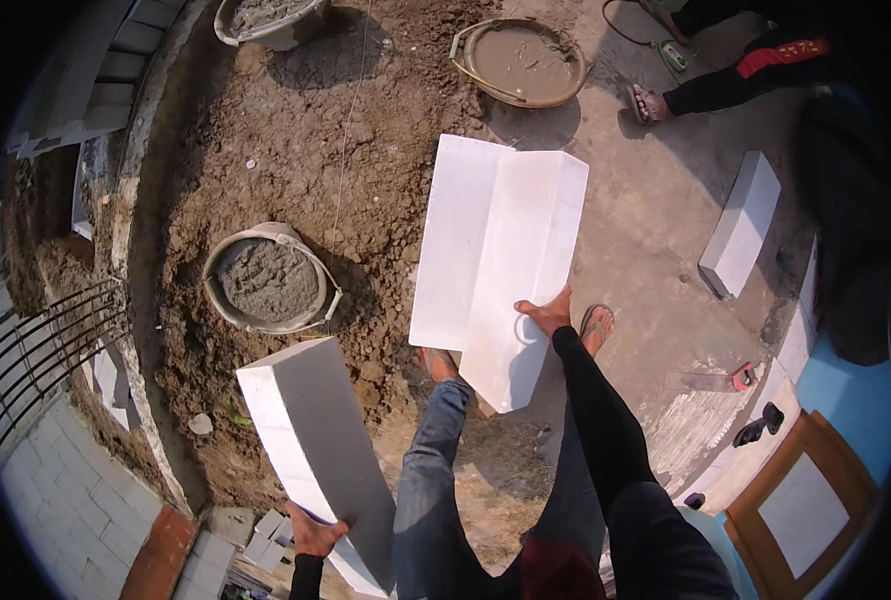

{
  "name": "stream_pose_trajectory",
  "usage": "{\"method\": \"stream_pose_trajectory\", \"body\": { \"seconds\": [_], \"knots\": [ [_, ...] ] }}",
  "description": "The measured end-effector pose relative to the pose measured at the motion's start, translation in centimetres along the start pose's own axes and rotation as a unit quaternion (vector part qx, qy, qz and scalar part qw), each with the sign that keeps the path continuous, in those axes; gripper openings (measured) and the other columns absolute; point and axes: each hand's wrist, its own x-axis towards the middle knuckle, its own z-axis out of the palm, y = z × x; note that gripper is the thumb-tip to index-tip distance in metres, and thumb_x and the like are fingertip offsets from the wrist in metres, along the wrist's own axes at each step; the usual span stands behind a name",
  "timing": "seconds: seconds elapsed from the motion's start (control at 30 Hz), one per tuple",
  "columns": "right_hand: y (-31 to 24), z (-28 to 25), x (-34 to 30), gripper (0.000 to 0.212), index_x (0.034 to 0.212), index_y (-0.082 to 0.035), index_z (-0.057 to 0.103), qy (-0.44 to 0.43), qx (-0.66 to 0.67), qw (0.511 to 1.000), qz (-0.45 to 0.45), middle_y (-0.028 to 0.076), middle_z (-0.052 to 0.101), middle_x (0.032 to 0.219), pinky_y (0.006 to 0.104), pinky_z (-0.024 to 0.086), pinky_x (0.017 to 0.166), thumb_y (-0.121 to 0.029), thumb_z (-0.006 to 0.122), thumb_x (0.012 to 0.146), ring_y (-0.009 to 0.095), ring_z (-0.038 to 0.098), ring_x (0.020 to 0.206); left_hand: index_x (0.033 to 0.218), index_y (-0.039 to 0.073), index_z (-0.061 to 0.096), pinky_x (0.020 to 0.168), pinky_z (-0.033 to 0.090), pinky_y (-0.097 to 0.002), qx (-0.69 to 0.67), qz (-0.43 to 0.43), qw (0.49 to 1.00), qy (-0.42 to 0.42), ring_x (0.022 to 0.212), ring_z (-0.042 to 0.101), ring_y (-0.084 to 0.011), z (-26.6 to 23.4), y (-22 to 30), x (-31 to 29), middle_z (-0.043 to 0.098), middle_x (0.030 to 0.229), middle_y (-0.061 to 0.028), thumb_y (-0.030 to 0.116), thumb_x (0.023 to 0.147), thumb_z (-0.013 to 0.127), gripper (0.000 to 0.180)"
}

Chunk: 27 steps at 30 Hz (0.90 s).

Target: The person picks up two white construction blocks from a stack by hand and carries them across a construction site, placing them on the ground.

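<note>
My left hand (311, 535) grips the lower end of a long white lightweight concrete block (338, 440), with the thumb over one edge. This block tilts beside my left leg. On the right, my right hand (549, 314) holds the near part of another white block (524, 265), thumb and fingers spread over its surface. Against that one's left side is a third white block (456, 240). My sandalled feet are close to the near ends of this pair. The undersides of the blocks and some of my fingertips are hidden.
A bucket of grey mortar (269, 280) sits on the soil at left; a basin of wet mix (526, 62) is farther off. At right lie a single block (744, 225) and a handsaw (716, 381). Another person's sandalled foot (649, 104) shows at far right. A string (351, 120) crosses the soil.
</note>
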Motion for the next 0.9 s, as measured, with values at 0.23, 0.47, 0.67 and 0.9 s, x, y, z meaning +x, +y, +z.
{"method": "stream_pose_trajectory", "body": {
  "seconds": [0.23,0.47,0.67,0.9],
  "knots": [
    [2.3,-2.1,1.0,0.085,0.129,0.001,0.029,-0.112,0.1,0.986,0.069,0.018,0.047,0.119,0.0347,0.048,0.084,-0.022,0.078,0.063,0.026,0.052,0.106,0.122,0.001,0.022,0.092,0.042,-0.0382,-0.102,-0.132,0.986,0.0,0.106,0.047,-0.0256,5.6,4.3,3.4,0.043,0.118,-0.0165,0.008,0.047,0.084,0.098],
    [8.3,-3.0,5.4,0.062,0.123,0.002,0.043,-0.052,0.196,0.972,0.12,0.013,0.056,0.112,0.0323,0.045,0.088,-0.024,0.073,0.074,0.022,0.056,0.103,0.12,-0.001,0.024,0.092,0.042,-0.0374,-0.168,-0.174,0.97,-0.01,0.107,0.046,-0.0244,9.4,3.1,8.5,0.042,0.119,-0.0175,0.009,0.05,0.083,0.092],
    [11.1,-2.4,6.3,0.07,0.128,0.0,0.038,0.049,-0.047,0.995,0.069,0.014,0.052,0.119,0.0326,0.041,0.093,-0.03,0.073,0.075,0.024,0.051,0.11,0.119,-0.001,0.025,0.092,0.041,-0.0361,-0.017,-0.146,0.988,-0.042,0.107,0.045,-0.0243,12.3,7.1,10.8,0.043,0.118,-0.0183,0.012,0.052,0.083,0.089],
    [8.7,0.3,6.1,0.071,0.128,0.0,0.038,-0.018,0.19,0.979,0.076,0.015,0.052,0.115,0.0346,0.04,0.091,-0.031,0.073,0.075,0.025,0.051,0.107,0.115,-0.004,0.026,0.092,0.04,-0.0338,0.118,-0.098,0.987,-0.047,0.104,0.044,-0.0246,12.5,10.0,12.3,0.043,0.114,-0.0192,0.02,0.053,0.084,0.089]
  ]
}}
